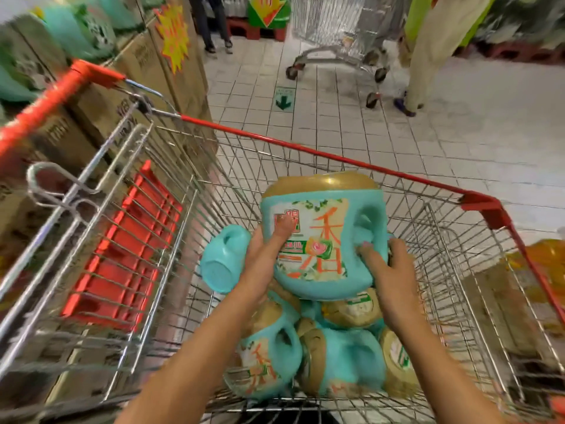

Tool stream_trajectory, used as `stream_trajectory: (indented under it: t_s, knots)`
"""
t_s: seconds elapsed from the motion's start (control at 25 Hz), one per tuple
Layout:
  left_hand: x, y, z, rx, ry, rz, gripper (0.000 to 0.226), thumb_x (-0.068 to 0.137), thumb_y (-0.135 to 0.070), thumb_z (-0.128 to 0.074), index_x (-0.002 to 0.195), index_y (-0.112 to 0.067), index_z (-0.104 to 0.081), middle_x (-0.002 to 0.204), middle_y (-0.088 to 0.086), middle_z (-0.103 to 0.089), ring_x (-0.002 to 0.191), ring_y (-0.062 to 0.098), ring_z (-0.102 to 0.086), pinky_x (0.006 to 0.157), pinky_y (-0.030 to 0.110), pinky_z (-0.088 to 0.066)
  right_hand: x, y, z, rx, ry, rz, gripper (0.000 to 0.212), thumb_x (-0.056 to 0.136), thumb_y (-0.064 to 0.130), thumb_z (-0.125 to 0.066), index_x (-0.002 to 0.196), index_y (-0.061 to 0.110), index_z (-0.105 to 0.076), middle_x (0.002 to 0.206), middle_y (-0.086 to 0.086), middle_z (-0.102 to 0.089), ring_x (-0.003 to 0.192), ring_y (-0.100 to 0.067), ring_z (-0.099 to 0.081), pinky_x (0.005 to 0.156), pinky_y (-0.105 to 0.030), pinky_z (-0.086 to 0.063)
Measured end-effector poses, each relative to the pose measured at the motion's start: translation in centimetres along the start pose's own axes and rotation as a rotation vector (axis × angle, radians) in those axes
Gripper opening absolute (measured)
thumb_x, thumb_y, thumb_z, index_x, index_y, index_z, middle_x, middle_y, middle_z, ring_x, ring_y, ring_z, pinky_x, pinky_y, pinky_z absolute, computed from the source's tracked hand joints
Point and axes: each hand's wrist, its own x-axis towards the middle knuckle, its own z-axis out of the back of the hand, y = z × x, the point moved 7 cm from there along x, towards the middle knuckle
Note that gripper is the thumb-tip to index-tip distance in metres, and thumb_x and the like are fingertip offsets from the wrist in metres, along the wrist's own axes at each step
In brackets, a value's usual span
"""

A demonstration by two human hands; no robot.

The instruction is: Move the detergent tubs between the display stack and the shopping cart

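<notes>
A turquoise detergent tub (324,237) with a gold lid and a flowered label is held between both hands above the pile inside the shopping cart (305,151). My left hand (263,258) grips its left side, thumb across the label. My right hand (388,270) grips its right side by the moulded handle. Another tub (223,261) lies on its side to the left, and several more tubs (336,359) lie heaped on the cart floor. The display stack (61,35) of turquoise tubs on cardboard boxes rises at the far left.
The cart's red child-seat flap (122,255) is folded on the left. Cardboard cartons (146,75) with a yellow starburst sign flank the cart. A second cart (339,41) and people's legs (428,53) stand ahead on the tiled floor. Yellow goods (541,261) sit at right.
</notes>
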Motion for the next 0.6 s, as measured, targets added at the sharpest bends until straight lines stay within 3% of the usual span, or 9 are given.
stream_trajectory:
  t_s: [0.12,0.24,0.32,0.4,0.48,0.6]
  knots:
    - [-3.9,-3.0,1.1,0.130,-0.107,-0.083,0.081,0.050,-0.076,-0.074,0.111,-0.024,-0.066,0.101,0.002,-0.076,0.094,0.023,-0.072,0.089,0.047,-0.055,-3.4,2.3,-1.1,0.044,-0.021,0.127,0.009,0.085,0.039,-0.052,0.092,0.035,-0.055,0.080,0.032,-0.064,0.070,0.013,-0.059,0.058,-0.007,-0.043]
    - [-7.4,-5.4,3.0,0.176,-0.134,-0.182,0.073,0.053,-0.072,-0.074,0.106,-0.021,-0.066,0.096,0.003,-0.076,0.089,0.023,-0.073,0.079,0.042,-0.059,-6.1,2.7,-3.0,0.092,-0.003,0.187,0.022,0.093,0.028,-0.056,0.115,0.031,-0.056,0.090,0.034,-0.062,0.087,0.025,-0.054,0.072,0.001,-0.040]
    - [-9.4,-6.9,5.0,0.190,-0.174,-0.242,0.066,0.058,-0.068,-0.072,0.102,-0.019,-0.067,0.092,0.002,-0.076,0.084,0.021,-0.074,0.068,0.032,-0.059,-6.8,3.5,-4.8,0.093,0.049,0.243,0.027,0.097,0.017,-0.055,0.124,0.015,-0.055,0.102,0.029,-0.062,0.096,0.021,-0.053,0.082,-0.003,-0.041]
    - [-11.2,-8.1,7.0,0.180,-0.227,-0.294,0.053,0.063,-0.063,-0.072,0.097,-0.022,-0.069,0.090,0.001,-0.077,0.081,0.018,-0.074,0.065,0.027,-0.058,-7.3,4.7,-7.0,0.108,0.132,0.295,0.023,0.097,0.012,-0.054,0.119,0.019,-0.054,0.100,0.034,-0.062,0.093,0.016,-0.057,0.077,-0.006,-0.044]
    - [-13.1,-9.1,9.3,0.184,-0.302,-0.337,0.045,0.067,-0.061,-0.073,0.096,-0.027,-0.070,0.091,-0.001,-0.077,0.082,0.015,-0.074,0.069,0.028,-0.058,-7.7,6.1,-9.3,0.141,0.213,0.324,0.022,0.097,0.009,-0.053,0.115,0.021,-0.055,0.096,0.031,-0.064,0.089,0.012,-0.059,0.075,-0.012,-0.046]
    - [-16.4,-9.4,12.7,0.159,-0.460,-0.350,0.074,0.058,-0.075,-0.071,0.110,-0.024,-0.065,0.104,0.002,-0.075,0.096,0.024,-0.071,0.089,0.050,-0.054,-8.9,7.7,-13.0,0.136,0.365,0.400,0.016,0.097,0.006,-0.051,0.110,0.015,-0.056,0.088,0.034,-0.063,0.082,0.016,-0.058,0.069,-0.004,-0.042]
